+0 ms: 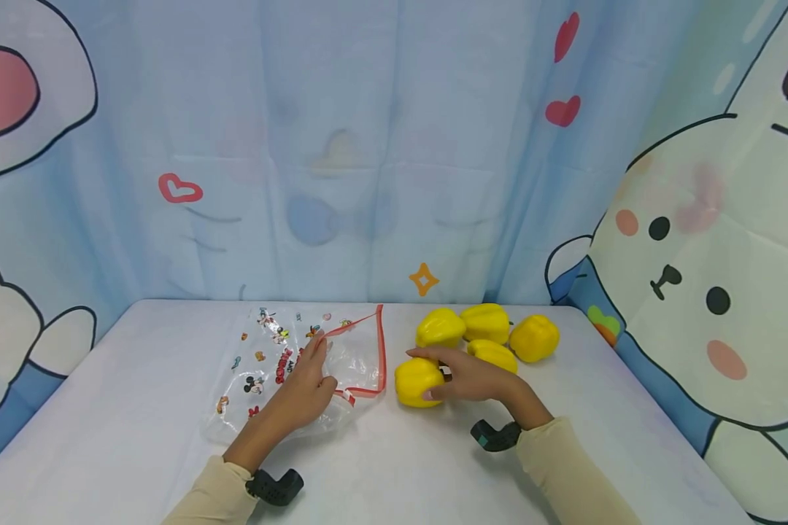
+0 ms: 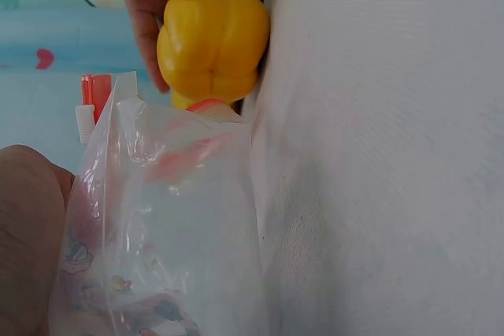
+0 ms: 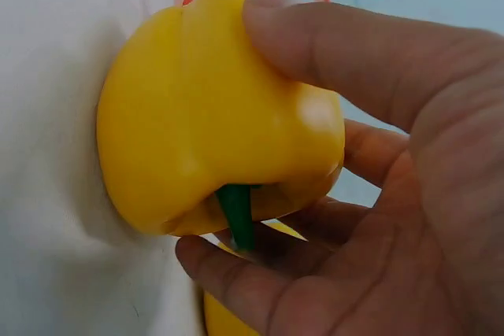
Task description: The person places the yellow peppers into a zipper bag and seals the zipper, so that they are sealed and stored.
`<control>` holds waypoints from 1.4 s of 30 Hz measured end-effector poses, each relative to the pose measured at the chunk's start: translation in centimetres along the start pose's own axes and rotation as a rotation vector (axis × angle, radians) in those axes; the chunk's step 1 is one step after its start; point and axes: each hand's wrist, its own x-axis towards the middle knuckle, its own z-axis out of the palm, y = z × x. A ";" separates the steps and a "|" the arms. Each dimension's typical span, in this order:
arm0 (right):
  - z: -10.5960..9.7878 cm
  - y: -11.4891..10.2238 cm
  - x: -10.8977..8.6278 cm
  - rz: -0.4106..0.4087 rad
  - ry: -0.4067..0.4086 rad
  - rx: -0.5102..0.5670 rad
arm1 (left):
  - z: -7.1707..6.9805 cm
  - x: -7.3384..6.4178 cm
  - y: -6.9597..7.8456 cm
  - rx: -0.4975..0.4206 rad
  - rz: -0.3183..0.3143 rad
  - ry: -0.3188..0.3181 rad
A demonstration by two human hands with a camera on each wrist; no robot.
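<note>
My right hand (image 1: 469, 375) grips a yellow bell pepper (image 1: 416, 382) low over the table, just right of the bag's mouth. In the right wrist view the thumb lies along the pepper's (image 3: 213, 108) side, and its green stem (image 3: 238, 214) points toward the fingers. My left hand (image 1: 308, 390) holds a clear zip bag (image 1: 256, 364) with cartoon prints and a red-trimmed mouth, which gapes toward the pepper. Those fingertips are at the bag's upper edge; their exact hold is partly hidden. In the left wrist view the bag (image 2: 189, 226) stands before the pepper (image 2: 213, 41).
More yellow peppers lie behind the right hand: one at the back left (image 1: 441, 328), one at the back (image 1: 486, 322), one partly covered by the hand (image 1: 492, 354), and one at the right (image 1: 533, 338). A printed curtain (image 1: 394, 146) hangs behind the white table (image 1: 394, 474).
</note>
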 end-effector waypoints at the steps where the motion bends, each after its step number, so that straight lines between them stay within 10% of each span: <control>1: 0.0 0.1 0.1 -0.004 0.006 0.006 | 0.0 0.0 0.1 -0.004 -0.003 -0.005; 18: 0.5 -1.0 0.7 -0.128 0.200 0.136 | 0.1 -0.3 0.7 -0.027 0.016 -0.019; 42: 2.3 -3.5 0.9 -0.255 0.123 0.186 | -0.2 -1.5 3.5 -0.078 0.122 -0.126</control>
